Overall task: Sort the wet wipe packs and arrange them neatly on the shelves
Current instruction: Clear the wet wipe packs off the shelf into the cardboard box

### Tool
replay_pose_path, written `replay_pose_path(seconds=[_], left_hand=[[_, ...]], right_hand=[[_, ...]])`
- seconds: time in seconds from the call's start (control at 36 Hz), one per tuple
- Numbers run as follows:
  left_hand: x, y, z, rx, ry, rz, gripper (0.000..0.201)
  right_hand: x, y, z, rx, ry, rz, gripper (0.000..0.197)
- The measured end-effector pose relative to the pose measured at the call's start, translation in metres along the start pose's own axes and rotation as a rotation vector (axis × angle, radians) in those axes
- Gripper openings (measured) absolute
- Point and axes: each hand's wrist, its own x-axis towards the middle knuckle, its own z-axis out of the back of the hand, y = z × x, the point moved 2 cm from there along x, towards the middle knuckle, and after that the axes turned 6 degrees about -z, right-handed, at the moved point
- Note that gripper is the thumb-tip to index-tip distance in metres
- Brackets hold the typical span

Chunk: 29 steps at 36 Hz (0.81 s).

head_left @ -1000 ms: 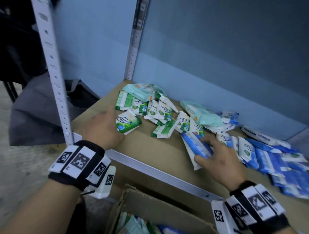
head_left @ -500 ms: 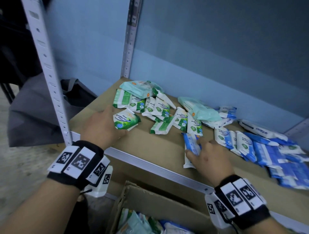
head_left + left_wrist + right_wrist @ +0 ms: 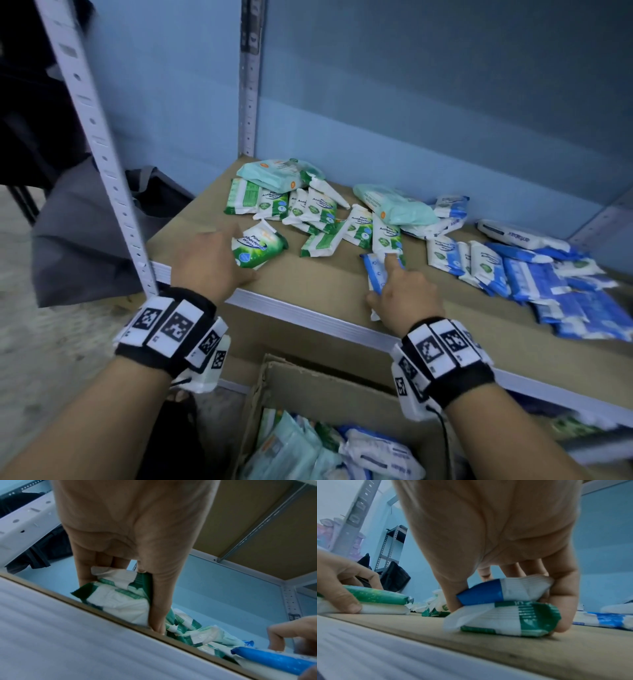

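My left hand [image 3: 219, 263] grips a green wipe pack [image 3: 258, 248] at the shelf's front left, thumb on its near side. In the right wrist view this green pack [image 3: 376, 595] lies on a white one under the left hand [image 3: 342, 574]. My right hand [image 3: 399, 289] holds a blue wipe pack [image 3: 373, 270] near the front edge, index finger stretched along it. The right wrist view shows the blue pack [image 3: 488, 593] stacked on a green pack [image 3: 513, 619], both pinched between thumb and fingers. Loose green packs [image 3: 308, 209] lie behind, and blue packs [image 3: 548, 281] lie to the right.
The brown shelf board [image 3: 325, 287] has a metal front lip. Pale teal packs [image 3: 394, 205] lie by the blue back wall. A perforated metal upright [image 3: 102, 154] stands at the left. Below is a cardboard box [image 3: 342, 387] holding more packs. A grey bag [image 3: 85, 222] is left of the shelf.
My right hand has slid the blue pack left and nearer the front edge. The left hand stays on the green pack in about the same place.
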Motion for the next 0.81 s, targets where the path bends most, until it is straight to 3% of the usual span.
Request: replay_pose_path(seconds=[0.11,0.28,0.47,0.67,0.81], left_hand=[[-0.019,-0.003,-0.003,-0.060,-0.044,-0.072,0.059],[-0.060,-0.018,-0.015,0.011,-0.116,-0.257,0.056],[-0.120,-0.042,-0.050,-0.063,-0.096,-0.537,0.062],[-0.160,-0.051,-0.113,-0.076,0.155,-0.634,0.068],[-0.178,-0.043,-0.170,-0.048,0.368,-0.538,0.069]], right_hand=[[-0.015,-0.014,0.001,0.032,-0.006,0.072,0.059],[-0.056,-0.040,-0.006,0.038,-0.114,0.166,0.049],[-0.112,-0.088,-0.036,0.305,-0.262,0.308,0.051],[-0.151,-0.133,-0.089,0.419,-0.212,0.282,0.063],[-0.166,-0.158,-0.147,0.380,0.060,0.153,0.051]])
